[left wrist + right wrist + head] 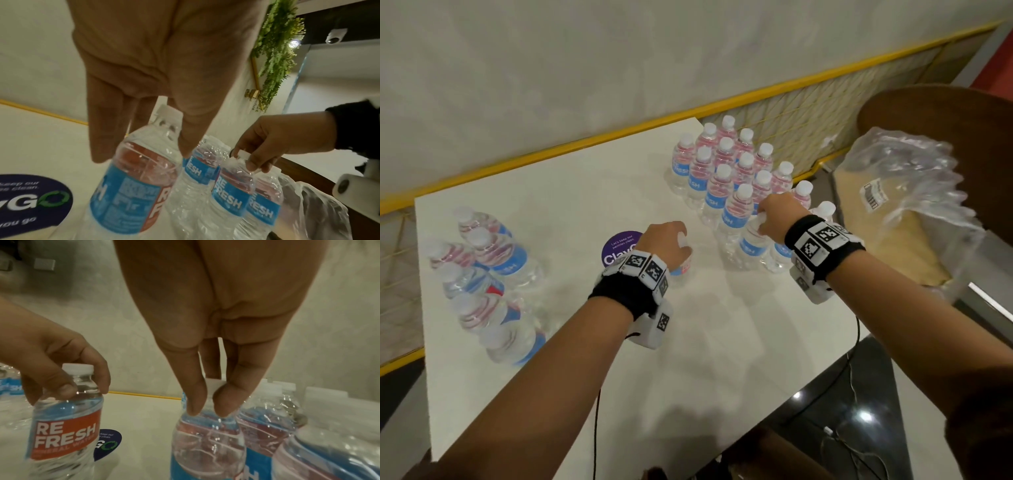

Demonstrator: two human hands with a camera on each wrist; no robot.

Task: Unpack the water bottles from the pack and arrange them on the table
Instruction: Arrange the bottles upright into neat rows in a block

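Observation:
Two clear water bottles with blue and red labels stand near the middle of the white table (698,359). My left hand (671,240) grips the neck of one bottle (683,267), which stands apart from the others; the left wrist view shows the fingers (98,146) curled around that bottle (127,186). My right hand (770,214) pinches the cap and neck of another bottle (751,245) at the front of the upright cluster (726,164). The right wrist view shows those fingertips (193,407) on that bottle (207,451).
Several more bottles (482,274) stand at the table's left edge. The crumpled plastic pack wrap (904,192) lies on a brown chair to the right. A round purple sticker (619,248) is on the table beside my left hand. A yellow rail (585,140) runs behind.

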